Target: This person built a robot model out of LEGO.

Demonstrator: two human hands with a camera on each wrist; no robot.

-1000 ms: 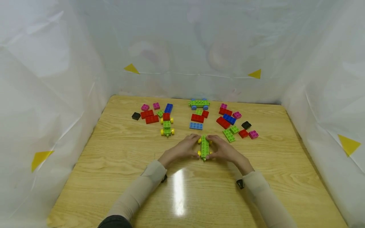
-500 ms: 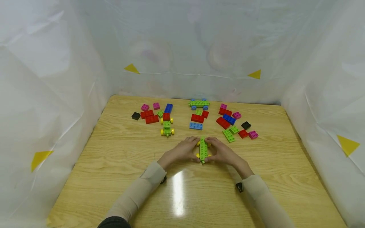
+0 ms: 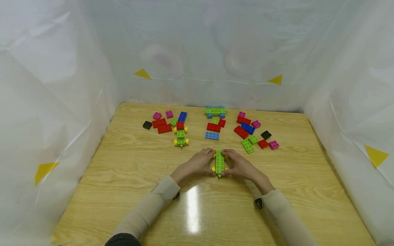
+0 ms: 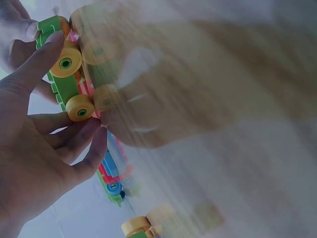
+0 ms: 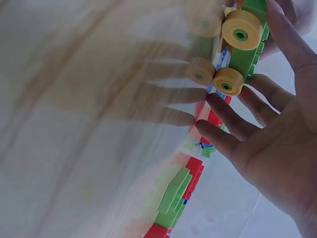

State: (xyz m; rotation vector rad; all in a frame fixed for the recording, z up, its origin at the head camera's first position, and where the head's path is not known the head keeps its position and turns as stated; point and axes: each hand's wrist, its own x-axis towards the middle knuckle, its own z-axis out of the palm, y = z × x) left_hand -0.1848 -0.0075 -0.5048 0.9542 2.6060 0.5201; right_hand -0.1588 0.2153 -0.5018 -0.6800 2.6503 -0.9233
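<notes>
A green toy car base (image 3: 219,162) with studs on top and yellow wheels stands lengthwise on the table between both hands. My left hand (image 3: 198,162) holds its left side, thumb at the near end and fingers by the far wheel. On the other side, my right hand (image 3: 240,165) holds it the same way. The left wrist view shows the thumb against the green side above a yellow wheel (image 4: 65,63). In the right wrist view, fingertips reach the far yellow wheel (image 5: 228,82), while the lower fingers are spread near the tabletop.
Behind my left hand stands another yellow-wheeled green car (image 3: 181,137) carrying a red brick. A blue-wheeled green base (image 3: 215,112) stands at the table's back edge. Loose bricks lie left, around a red brick (image 3: 164,128), centre, by a light blue brick (image 3: 212,136), and right, by a green brick (image 3: 247,146).
Both hands have shifted the green car base slightly toward me and to the left, mostly in the first half second. The other bricks have stayed in place.
</notes>
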